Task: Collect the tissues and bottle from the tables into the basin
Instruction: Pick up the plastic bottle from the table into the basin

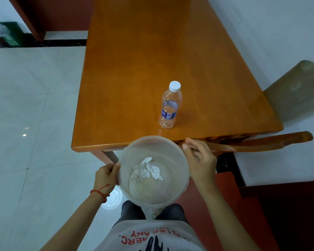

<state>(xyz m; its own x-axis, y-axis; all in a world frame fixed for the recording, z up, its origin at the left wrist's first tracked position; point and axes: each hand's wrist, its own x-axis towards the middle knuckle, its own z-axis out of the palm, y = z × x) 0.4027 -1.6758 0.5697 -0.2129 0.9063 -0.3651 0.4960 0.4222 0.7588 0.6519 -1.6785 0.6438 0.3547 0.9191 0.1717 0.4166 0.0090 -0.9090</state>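
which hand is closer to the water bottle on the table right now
Right. The right hand is by the basin's right rim at the table edge, just below and right of the bottle. The left hand grips the left rim, farther away.

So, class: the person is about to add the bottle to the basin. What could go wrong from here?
1. If the right hand leaves the basin to reach the water bottle, only the left hand grips the rim, so it may tilt and spill the crumpled tissue.
2. The upright bottle could topple if nudged.
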